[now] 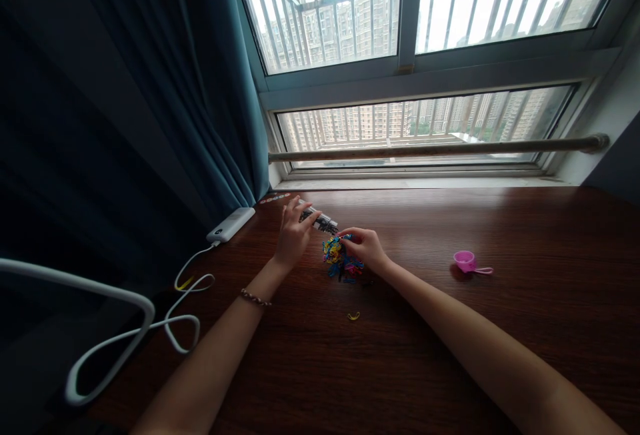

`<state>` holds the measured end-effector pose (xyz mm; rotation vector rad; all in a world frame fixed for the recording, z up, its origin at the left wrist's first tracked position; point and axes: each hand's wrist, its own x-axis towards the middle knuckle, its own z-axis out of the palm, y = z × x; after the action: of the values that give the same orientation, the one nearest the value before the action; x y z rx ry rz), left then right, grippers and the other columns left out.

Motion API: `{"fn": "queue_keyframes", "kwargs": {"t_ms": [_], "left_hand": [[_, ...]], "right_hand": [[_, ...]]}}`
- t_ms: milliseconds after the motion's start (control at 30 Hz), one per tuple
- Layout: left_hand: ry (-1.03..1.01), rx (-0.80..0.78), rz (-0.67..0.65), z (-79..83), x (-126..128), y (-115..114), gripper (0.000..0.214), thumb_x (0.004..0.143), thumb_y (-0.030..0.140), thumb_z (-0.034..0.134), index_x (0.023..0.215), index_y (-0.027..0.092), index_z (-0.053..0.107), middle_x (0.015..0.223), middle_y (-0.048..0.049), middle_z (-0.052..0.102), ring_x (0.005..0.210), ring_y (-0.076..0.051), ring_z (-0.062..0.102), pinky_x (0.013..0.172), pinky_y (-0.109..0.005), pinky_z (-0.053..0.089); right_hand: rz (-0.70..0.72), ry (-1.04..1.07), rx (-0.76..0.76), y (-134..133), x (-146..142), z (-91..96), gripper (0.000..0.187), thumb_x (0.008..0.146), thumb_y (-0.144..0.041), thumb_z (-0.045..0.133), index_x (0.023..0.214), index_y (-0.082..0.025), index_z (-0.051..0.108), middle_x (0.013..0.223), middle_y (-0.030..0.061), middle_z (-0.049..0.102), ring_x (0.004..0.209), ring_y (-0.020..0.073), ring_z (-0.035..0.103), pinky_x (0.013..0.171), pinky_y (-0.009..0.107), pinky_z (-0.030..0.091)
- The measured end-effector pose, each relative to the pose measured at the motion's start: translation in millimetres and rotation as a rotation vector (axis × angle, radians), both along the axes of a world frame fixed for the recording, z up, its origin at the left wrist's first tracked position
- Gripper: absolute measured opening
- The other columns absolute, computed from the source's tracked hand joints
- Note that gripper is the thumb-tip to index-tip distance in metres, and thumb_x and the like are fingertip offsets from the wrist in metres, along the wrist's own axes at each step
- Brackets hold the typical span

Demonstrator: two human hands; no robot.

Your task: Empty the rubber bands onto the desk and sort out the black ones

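Note:
My left hand is closed round a small clear container, tipped with its mouth toward the right. Dark strands, which look like small elastic bands, show inside it and at the mouth. Below the mouth lies a heap of small colourful elastic bands, in yellow, blue, pink and black. My right hand is at the heap's upper right, close to the container's mouth. Its fingers are pinched together; what is between them is too small to make out. A single yellow band lies apart, nearer to me.
A pink scoop with a handle stands on the brown wooden table at the right. At the left lies a white power bank with a looped white cable. Behind are a blue curtain and a window rail.

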<state>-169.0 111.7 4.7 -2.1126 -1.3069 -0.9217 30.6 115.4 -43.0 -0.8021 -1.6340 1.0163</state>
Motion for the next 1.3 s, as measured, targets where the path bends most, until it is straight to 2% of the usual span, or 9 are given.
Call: {"fn": "queue_keyframes", "kwargs": {"t_ms": [133,300,400,567,667,767,900,1167,1300], "left_hand": [[0.003,0.011,-0.015,0.3,2,-2,0.035,0.080,0.008,0.047,0.107,0.026,0.060,0.121,-0.0070,0.049,0.128,-0.029,0.027,0.103,-0.057,0.021],[-0.167,0.033,-0.012,2.2,4,2,0.033,0.076,0.007,0.051,0.103,0.024,0.061,0.115,-0.0055,0.051,0.125,-0.025,0.032,0.102,-0.045,0.033],[-0.102,0.051,0.008,4.1,3,0,0.034,0.078,0.007,0.049,0.105,0.025,0.060,0.119,-0.0058,0.050,0.127,-0.026,0.028,0.104,-0.049,0.028],[0.031,0.102,0.041,11.4,5,-13,0.035,0.083,0.009,0.044,0.110,0.026,0.058,0.125,-0.0061,0.048,0.130,-0.028,0.023,0.106,-0.055,0.016],[0.110,0.102,0.001,14.6,9,-19,0.036,0.085,0.010,0.043,0.114,0.028,0.056,0.126,-0.0057,0.049,0.130,-0.028,0.025,0.106,-0.057,0.010],[0.194,0.091,-0.054,14.6,12,-20,0.038,0.085,0.007,0.042,0.114,0.029,0.055,0.125,-0.0046,0.051,0.129,-0.027,0.028,0.107,-0.058,0.010],[0.267,0.129,-0.032,16.0,13,-19,0.039,0.085,0.005,0.042,0.114,0.028,0.055,0.125,-0.0052,0.051,0.129,-0.027,0.029,0.106,-0.058,0.013],[0.260,0.123,-0.015,24.7,12,-21,0.033,0.085,0.009,0.045,0.111,0.026,0.057,0.126,-0.0056,0.051,0.128,-0.027,0.031,0.106,-0.057,0.014],[0.180,0.085,0.016,23.5,12,-20,0.036,0.084,0.008,0.043,0.113,0.027,0.056,0.127,-0.0051,0.050,0.129,-0.027,0.028,0.108,-0.055,0.012]], "right_hand": [[0.010,-0.023,0.007,1,1,1.4,0.035,0.071,-0.034,0.060,0.098,-0.013,0.067,0.046,-0.0032,0.052,0.038,0.0069,0.044,0.039,0.017,0.034],[0.128,-0.027,0.088,1,0,-0.3,0.053,0.074,-0.034,0.059,0.122,-0.015,0.051,0.051,-0.0044,0.053,0.045,0.0075,0.047,0.046,0.018,0.039],[0.101,-0.053,0.144,1,0,-2.1,0.052,0.076,-0.033,0.056,0.125,-0.016,0.048,0.052,-0.0041,0.055,0.047,0.0077,0.048,0.048,0.018,0.040],[0.048,-0.071,0.167,2,1,-3.8,0.045,0.079,-0.032,0.052,0.120,-0.016,0.053,0.049,-0.0043,0.054,0.042,0.0067,0.044,0.045,0.017,0.038],[-0.026,-0.070,0.148,2,1,-3.5,0.039,0.080,-0.033,0.050,0.113,-0.015,0.059,0.048,-0.0040,0.053,0.041,0.0070,0.043,0.046,0.018,0.038],[-0.142,-0.090,0.141,2,1,-2.4,0.034,0.079,-0.034,0.050,0.104,-0.015,0.062,0.047,-0.0041,0.051,0.040,0.0068,0.040,0.044,0.018,0.034],[-0.237,-0.112,0.156,2,3,-0.8,0.030,0.078,-0.030,0.049,0.100,-0.015,0.062,0.048,-0.0043,0.050,0.042,0.0069,0.037,0.045,0.017,0.032],[-0.243,-0.124,0.178,1,4,0.1,0.023,0.077,-0.028,0.047,0.081,-0.013,0.064,0.046,-0.0048,0.044,0.041,0.0063,0.033,0.043,0.018,0.027],[-0.226,-0.128,0.197,-1,4,0.9,0.024,0.077,-0.026,0.047,0.085,-0.014,0.067,0.047,-0.0047,0.042,0.043,0.0065,0.032,0.044,0.018,0.026]]}}
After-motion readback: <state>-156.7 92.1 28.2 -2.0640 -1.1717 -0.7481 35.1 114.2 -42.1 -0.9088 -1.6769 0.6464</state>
